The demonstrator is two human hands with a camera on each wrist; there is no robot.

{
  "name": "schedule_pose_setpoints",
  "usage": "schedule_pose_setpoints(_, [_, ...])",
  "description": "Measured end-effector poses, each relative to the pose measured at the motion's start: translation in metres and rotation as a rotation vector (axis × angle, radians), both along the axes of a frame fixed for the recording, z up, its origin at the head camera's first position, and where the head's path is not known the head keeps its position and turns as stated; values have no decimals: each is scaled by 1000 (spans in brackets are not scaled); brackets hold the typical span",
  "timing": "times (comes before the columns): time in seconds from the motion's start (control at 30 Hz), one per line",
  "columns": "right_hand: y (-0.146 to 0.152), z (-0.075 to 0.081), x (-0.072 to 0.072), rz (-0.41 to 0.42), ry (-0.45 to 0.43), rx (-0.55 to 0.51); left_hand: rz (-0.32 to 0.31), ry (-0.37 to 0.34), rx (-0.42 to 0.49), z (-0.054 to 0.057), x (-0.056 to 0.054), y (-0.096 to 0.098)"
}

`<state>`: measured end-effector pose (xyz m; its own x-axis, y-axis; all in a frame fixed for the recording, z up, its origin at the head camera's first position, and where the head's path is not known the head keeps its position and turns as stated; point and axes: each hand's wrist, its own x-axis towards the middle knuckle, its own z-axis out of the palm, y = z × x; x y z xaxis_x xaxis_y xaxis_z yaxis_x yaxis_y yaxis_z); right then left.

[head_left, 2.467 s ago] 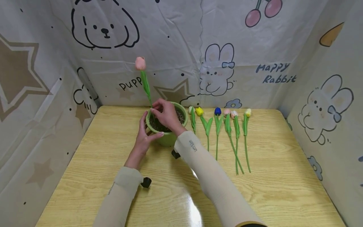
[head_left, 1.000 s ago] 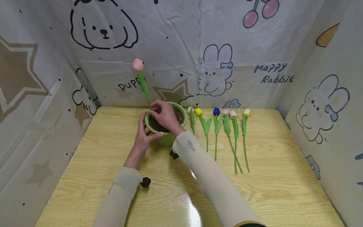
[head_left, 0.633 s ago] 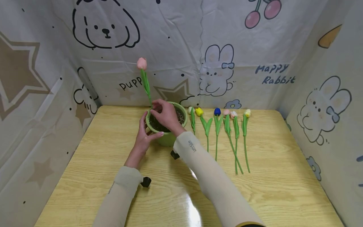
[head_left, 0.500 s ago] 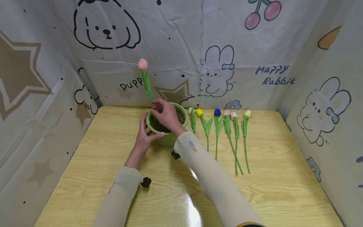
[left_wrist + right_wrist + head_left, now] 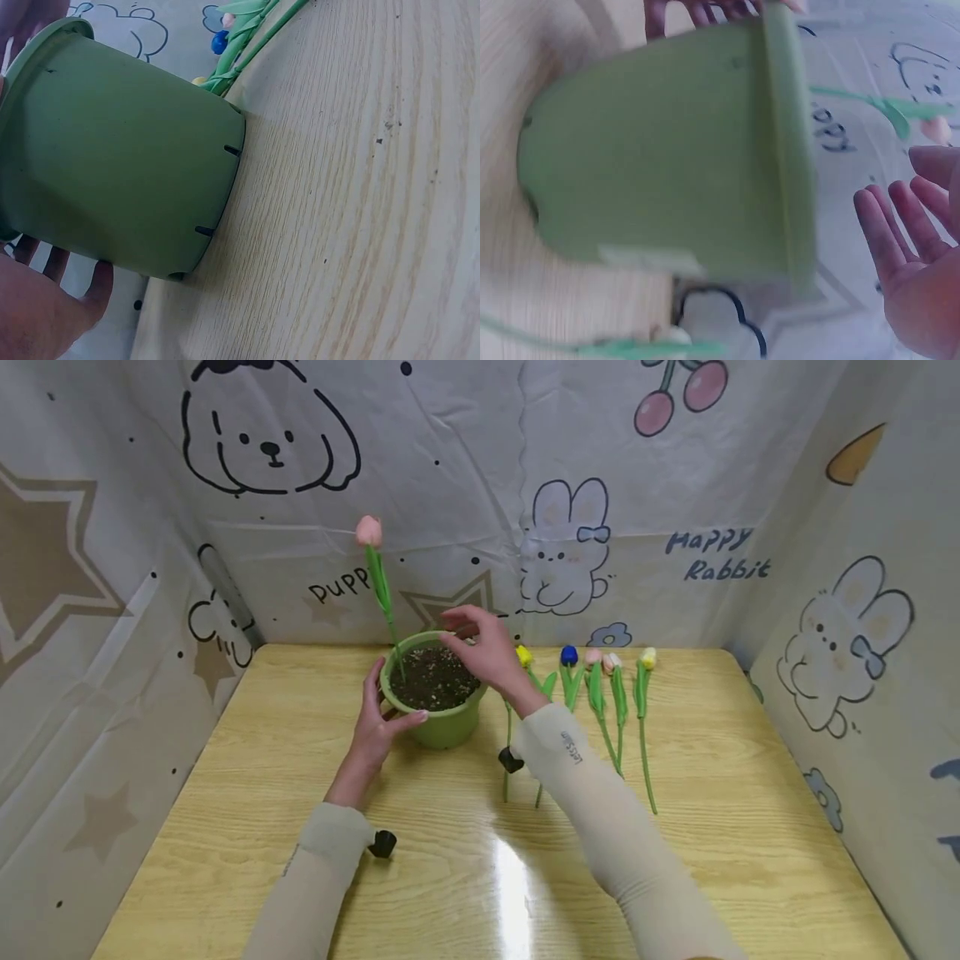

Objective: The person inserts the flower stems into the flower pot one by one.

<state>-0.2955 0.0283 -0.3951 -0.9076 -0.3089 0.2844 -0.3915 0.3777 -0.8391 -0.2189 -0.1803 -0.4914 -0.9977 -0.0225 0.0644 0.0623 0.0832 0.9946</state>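
A green flower pot [image 5: 446, 729] full of dark soil [image 5: 433, 681] stands on the table. My left hand [image 5: 369, 729] grips its left side, thumb at the front of the rim and fingers behind. In the soil near the left rim stands a pink tulip [image 5: 369, 532], leaning slightly left, with no hand on it. My right hand [image 5: 487, 647] hovers at the pot's right rim, holding nothing. Its fingers are apart and loosely bent in the right wrist view, where the hand [image 5: 922, 277] is beside the pot [image 5: 660, 157].
Right of the pot lie several tulips, among them a yellow one [image 5: 523, 655], a blue one [image 5: 569, 656] and a pale yellow one [image 5: 647, 658]. My right forearm crosses over some stems. Printed cloth walls [image 5: 442, 527] enclose the wooden table [image 5: 442, 860].
My right hand has let go of the pink tulip's stem and moved right, baring the soil. The tulip stays standing in the pot. My left hand keeps its hold on the pot.
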Motion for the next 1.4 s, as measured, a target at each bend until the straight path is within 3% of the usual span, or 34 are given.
schedule_pose_setpoints(0.13, [37, 2, 7, -40, -49, -41, 3, -10, -3, -1, -1, -1])
schedule_pose_setpoints(0.23, [65, -5, 14, -75, -86, -80, 5, -20, -7, -2, 0, -1])
schedule_pose_setpoints(0.5, [140, -37, 33, -222, -205, -124, -3, -19, -12, -2, 2, 0])
schedule_pose_setpoints(0.87, [235, -83, 50, -470, -323, -70, -4, -15, -6, -3, 2, 0])
schedule_pose_setpoints(1.07, [264, -98, 68, -568, -408, -111, -7, -15, -6, 0, -1, 0])
schedule_pose_setpoints(1.23, [276, -106, 82, -595, -495, -137, -6, -13, 3, -1, -1, -1])
schedule_pose_setpoints(1.4, [282, -114, 87, -603, -555, -153, -7, -17, 15, -3, 0, 0])
